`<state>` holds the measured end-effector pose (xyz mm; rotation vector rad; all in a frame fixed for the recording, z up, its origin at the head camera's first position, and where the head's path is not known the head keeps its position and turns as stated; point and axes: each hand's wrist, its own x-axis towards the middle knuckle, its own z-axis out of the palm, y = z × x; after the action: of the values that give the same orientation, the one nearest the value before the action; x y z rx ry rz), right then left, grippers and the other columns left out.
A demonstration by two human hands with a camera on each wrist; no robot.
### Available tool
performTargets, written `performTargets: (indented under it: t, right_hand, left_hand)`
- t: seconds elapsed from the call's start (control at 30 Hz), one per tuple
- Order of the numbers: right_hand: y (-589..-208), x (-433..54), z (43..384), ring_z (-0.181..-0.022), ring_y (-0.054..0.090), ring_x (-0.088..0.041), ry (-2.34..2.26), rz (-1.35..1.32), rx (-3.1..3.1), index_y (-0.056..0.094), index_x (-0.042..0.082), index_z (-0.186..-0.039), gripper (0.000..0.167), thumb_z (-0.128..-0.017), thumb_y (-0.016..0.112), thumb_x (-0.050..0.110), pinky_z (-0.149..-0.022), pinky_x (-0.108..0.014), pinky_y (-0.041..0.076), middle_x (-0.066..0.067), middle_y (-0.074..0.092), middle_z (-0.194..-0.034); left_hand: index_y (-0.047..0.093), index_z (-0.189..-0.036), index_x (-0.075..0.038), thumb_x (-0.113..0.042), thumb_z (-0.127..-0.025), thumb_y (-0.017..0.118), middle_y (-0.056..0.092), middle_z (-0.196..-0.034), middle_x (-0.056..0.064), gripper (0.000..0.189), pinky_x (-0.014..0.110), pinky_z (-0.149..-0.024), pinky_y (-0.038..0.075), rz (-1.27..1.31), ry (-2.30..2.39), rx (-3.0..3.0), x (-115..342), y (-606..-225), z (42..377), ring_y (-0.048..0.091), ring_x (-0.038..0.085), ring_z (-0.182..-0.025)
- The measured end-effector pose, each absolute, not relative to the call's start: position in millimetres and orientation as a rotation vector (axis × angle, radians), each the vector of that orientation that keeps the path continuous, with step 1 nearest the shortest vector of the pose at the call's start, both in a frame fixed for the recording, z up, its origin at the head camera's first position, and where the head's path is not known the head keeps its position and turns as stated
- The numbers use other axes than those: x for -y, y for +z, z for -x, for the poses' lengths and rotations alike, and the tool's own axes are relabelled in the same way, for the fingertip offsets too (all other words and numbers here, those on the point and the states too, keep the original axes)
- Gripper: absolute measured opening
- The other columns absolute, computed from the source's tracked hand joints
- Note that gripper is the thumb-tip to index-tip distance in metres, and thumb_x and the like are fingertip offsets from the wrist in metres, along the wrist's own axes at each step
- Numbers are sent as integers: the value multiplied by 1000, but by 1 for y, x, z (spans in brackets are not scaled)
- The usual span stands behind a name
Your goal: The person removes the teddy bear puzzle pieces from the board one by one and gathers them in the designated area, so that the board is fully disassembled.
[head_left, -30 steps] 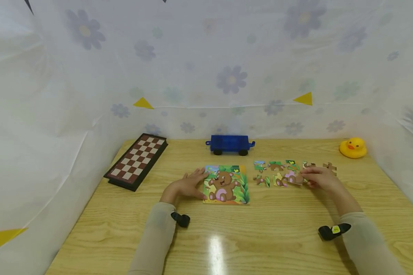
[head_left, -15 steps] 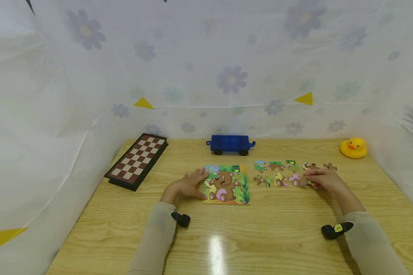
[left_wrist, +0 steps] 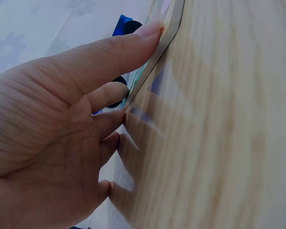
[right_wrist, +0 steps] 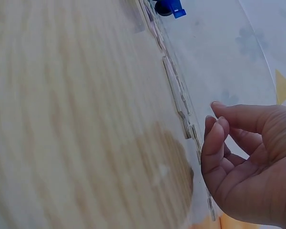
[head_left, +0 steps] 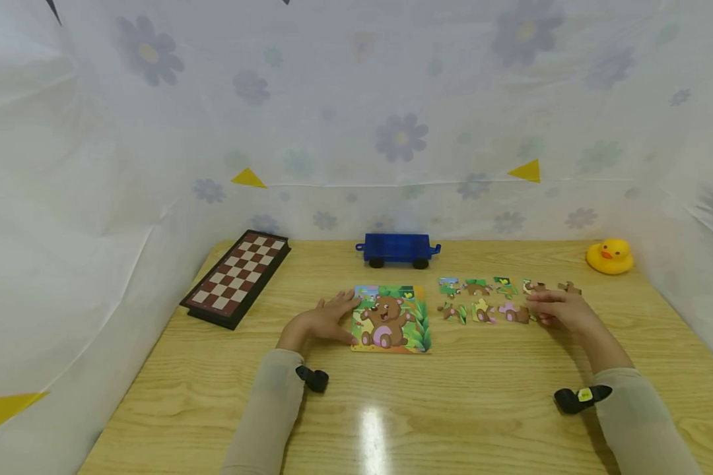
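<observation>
A square bear picture puzzle (head_left: 390,320) lies flat mid-table. My left hand (head_left: 323,320) rests at its left side with fingers spread, the thumb at the lower left corner. In the left wrist view, the thumb (left_wrist: 128,47) touches the board's edge and the other fingertips are at the table. Loose jigsaw pieces (head_left: 476,288) lie in two rows on the right. My right hand (head_left: 561,311) hovers by a purple-and-brown piece (head_left: 513,313) in the front row, fingers loosely bent. The right wrist view shows nothing between thumb and fingers; the hand partly covers nearby pieces.
A blue toy wagon (head_left: 397,249) stands behind the puzzle. At the back left lies a folded chessboard (head_left: 237,277), and a yellow rubber duck (head_left: 609,256) sits at the back right. A flowered white curtain (head_left: 356,119) encloses the table (head_left: 428,422).
The purple-and-brown piece, pinched and tilted by my right hand earlier, shifted slightly right and now lies flat in the row, released. My left hand has stayed put.
</observation>
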<state>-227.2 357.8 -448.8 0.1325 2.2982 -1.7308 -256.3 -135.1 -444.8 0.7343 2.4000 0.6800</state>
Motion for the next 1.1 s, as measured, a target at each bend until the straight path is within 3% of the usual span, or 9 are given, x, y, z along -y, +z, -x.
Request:
performTargets:
  t: [0.2, 0.43, 0.7, 0.97, 1.1]
  right_hand:
    - [-444, -351, 226, -75, 57, -3, -1800, 8, -2283, 69, 19, -105, 17, -95, 57, 12, -65, -20, 52, 18, 62, -96]
    - [-435, -328, 225, -77, 57, -7, -1753, 35, -2312, 65, 9, -112, 20, -95, 59, 16, -68, -23, 51, 8, 60, -95]
    - [-431, -292, 227, -74, 57, -12, -1704, 152, -2302, 51, -13, -125, 44, -94, 60, 16, -65, -30, 52, -1, 61, -96]
    - [-435, -253, 232, -69, 55, -17, -1600, 333, -2251, 52, -14, -122, 41, -94, 59, 15, -63, -33, 50, -11, 61, -88]
    - [-437, -234, 233, -71, 56, -17, -1526, 376, -2254, 56, -12, -121, 39, -93, 61, 16, -65, -32, 51, -13, 63, -92]
  left_hand:
    - [17, -153, -16, -34, -84, 72, -4, -159, 5, 90, 55, -110, -11, -733, 684, -2398, 135, -444, 256, -10, 24, -144]
    - [18, -153, -15, -33, -84, 72, -3, -159, 5, 89, 55, -110, -11, -728, 696, -2398, 135, -443, 255, -10, 24, -144]
    - [18, -153, -15, -34, -84, 72, -3, -159, 5, 90, 56, -110, -11, -731, 697, -2397, 135, -443, 255, -10, 24, -144]
    - [18, -153, -16, -35, -83, 72, -3, -159, 4, 91, 56, -110, -11, -727, 693, -2400, 135, -446, 257, -10, 23, -144]
    - [18, -153, -16, -34, -83, 72, -2, -159, 5, 91, 56, -110, -11, -727, 690, -2402, 135, -445, 257, -10, 24, -144]
